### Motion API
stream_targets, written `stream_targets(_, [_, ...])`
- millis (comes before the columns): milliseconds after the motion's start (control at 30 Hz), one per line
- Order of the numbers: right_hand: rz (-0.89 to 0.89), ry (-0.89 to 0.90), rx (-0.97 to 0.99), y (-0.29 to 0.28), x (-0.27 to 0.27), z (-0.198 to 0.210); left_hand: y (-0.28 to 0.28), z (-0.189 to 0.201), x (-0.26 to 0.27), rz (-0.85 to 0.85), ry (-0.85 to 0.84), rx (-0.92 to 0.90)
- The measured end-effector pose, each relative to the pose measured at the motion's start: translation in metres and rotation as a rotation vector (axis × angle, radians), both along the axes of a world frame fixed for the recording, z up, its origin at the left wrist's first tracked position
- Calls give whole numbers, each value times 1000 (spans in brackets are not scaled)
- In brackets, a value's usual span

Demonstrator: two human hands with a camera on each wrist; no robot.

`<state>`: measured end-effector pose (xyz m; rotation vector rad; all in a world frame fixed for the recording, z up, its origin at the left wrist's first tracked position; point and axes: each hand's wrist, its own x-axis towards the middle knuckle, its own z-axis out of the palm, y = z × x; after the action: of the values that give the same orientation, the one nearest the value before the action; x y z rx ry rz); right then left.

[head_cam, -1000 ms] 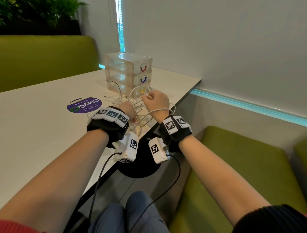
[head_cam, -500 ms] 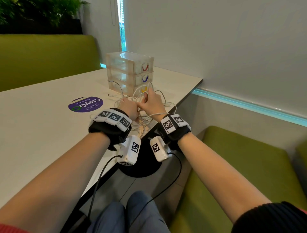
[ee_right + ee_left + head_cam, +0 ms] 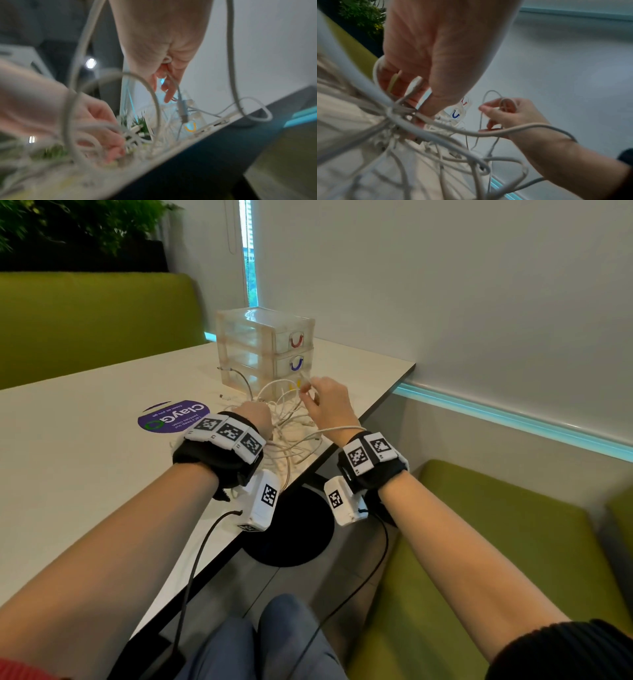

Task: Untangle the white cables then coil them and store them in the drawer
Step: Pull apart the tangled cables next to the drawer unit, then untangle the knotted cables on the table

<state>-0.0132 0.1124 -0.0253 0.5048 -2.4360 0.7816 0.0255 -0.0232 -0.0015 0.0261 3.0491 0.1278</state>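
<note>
Sprawling white cables (image 3: 291,433) lie knotted between both hands.

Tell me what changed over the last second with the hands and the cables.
The right hand dipped toward the left, then lifted up and away, drawing one strand out of the white cables pinched in its fingers. The left hand stayed pressed on the tangle, gripping it. The drawer unit stayed closed and the table unchanged.
</note>
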Motion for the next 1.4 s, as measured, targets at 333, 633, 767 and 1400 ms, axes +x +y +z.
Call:
stream_targets(333, [-14, -204, -27, 38, 63, 8, 7, 37, 4, 52, 332, 236])
stream_targets(633, [252, -712, 382, 51, 104, -41, 6, 56, 14, 144, 428, 140])
stream_targets(767, [317, -691, 401, 53, 122, -63, -5, 64, 14, 114, 209, 39])
stream_targets(1400, [-66, 124, -432, 76, 124, -6, 129, 34, 89, -692, 829, 1133])
